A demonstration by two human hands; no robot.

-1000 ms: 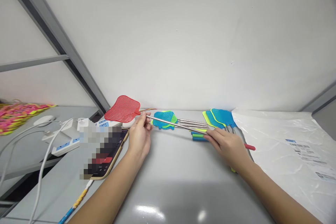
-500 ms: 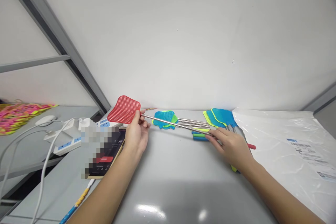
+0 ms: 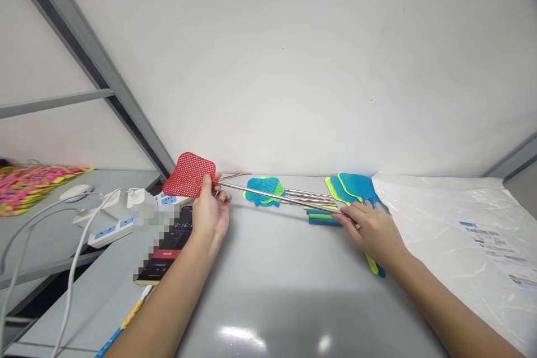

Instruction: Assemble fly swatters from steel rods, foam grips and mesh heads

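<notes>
A fly swatter [image 3: 191, 175] with a red mesh head and a thin metal rod is held above the table, its head to the left. My left hand [image 3: 211, 210] pinches it at the neck, just under the head. Around the rod's far end my right hand [image 3: 369, 232] is closed, hiding the handle. Below the rod lie several blue and yellow-green swatters [image 3: 264, 191], their metal rods pointing right and blue and green handles [image 3: 323, 216] near my right fingers. Behind my right hand rests another group of blue and yellow-green swatters [image 3: 356, 185], with handle ends showing below it.
A white plastic bag [image 3: 436, 207] with a printed label covers the right side. On the left are a phone [image 3: 168, 257], a power strip [image 3: 109, 233] with plugs and white cables, a white mouse [image 3: 76, 193] and a pink-yellow net-like bundle [image 3: 37, 187]. A white wall stands behind.
The red swatter and my left hand have shifted slightly left. The red handle end that stuck out right of my right hand has gone from sight.
</notes>
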